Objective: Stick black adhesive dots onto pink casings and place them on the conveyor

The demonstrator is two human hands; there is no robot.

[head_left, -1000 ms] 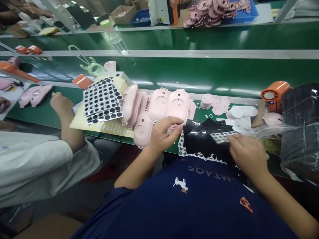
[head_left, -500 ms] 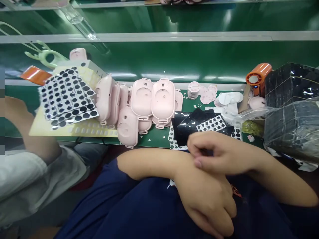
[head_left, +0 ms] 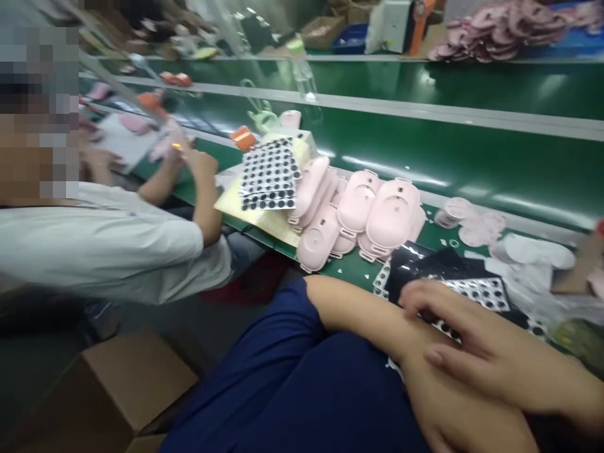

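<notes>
My left forearm lies across my lap in a dark blue shirt. My left hand [head_left: 455, 412] rests low at the bottom right, its fingers cut off by the frame edge. My right hand [head_left: 476, 352] lies on top of my left wrist with fingers stretched out and nothing in them. Just beyond my hands, at the table edge, black glossy sheets [head_left: 438, 264] lie with a strip of small dot pads [head_left: 486, 292] on them. A pile of pink plastic shells [head_left: 377, 214] lies to their left.
A stack of black-dot sheets [head_left: 268, 173] rests on a yellowish sheet [head_left: 250, 214]. Pink and white discs [head_left: 472, 223] lie right of the shells. A green conveyor belt [head_left: 472, 160] runs behind. A co-worker in a white shirt [head_left: 108, 242] works at left. A cardboard box [head_left: 127, 384] stands on the floor.
My left hand left the pink shells and dropped to my lap. My right hand let go of the dot strip and came onto my left wrist. The view swung left.
</notes>
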